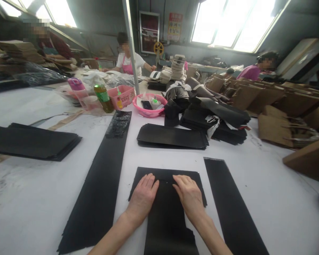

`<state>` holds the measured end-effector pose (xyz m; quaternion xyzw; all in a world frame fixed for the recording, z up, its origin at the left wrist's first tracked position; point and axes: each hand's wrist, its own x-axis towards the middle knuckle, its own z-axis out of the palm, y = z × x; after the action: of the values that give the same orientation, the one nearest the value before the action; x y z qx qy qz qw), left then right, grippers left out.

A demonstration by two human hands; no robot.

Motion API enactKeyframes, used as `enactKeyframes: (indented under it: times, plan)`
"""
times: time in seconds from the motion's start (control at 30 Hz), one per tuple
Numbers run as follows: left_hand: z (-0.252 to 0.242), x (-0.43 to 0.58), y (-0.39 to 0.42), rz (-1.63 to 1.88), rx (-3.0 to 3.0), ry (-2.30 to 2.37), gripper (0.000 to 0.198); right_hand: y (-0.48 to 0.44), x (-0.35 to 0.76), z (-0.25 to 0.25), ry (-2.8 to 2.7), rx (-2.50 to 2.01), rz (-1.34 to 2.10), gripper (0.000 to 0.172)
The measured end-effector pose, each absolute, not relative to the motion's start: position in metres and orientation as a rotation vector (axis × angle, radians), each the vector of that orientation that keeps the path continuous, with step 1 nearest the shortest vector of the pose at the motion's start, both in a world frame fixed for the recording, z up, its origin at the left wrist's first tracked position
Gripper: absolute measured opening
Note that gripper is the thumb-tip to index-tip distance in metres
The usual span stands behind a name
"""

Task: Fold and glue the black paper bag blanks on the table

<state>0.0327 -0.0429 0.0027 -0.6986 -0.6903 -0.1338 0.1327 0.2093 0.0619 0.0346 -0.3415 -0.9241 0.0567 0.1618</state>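
Note:
My left hand (143, 193) lies palm down, fingers stretched out, on black sheet material in front of me. Across from it, my right hand (189, 193) rests the same way with its fingertips slightly bent. Between them runs a black strip (165, 223) toward me, its far end overlapping a wider crosswise black piece (170, 173). Both hands press near that overlap; neither grips anything visible. To the left lies a long pile of black strips (101, 180), with a shiny, smeared far end. A single-looking black strip (235, 202) is at the right.
Beyond my hands is a stack of black pieces (172, 136); another stack (32, 141) sits far left. A pink basin (150, 112) holding a phone, a bottle (102, 97) and a pink basket (122, 96) stand behind. Brown bags (275, 125) fill the right. Co-workers sit farther back.

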Motion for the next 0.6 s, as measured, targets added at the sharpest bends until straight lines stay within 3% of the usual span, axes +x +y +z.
enactKeyframes:
  times: [0.13,0.33,0.6]
  plan:
    - [0.001,0.032,-0.044,-0.51,-2.018,-2.023,0.033,0.069,0.19,0.047,-2.726,-1.004,0.188,0.019]
    - [0.024,0.03,-0.046,-0.993,-2.037,-2.292,0.028,0.09,0.183,0.055,-2.762,-1.025,0.361,0.016]
    - [0.05,0.044,-0.028,-1.117,-2.078,-2.241,0.015,0.083,0.194,0.081,-2.706,-0.933,0.642,0.012]
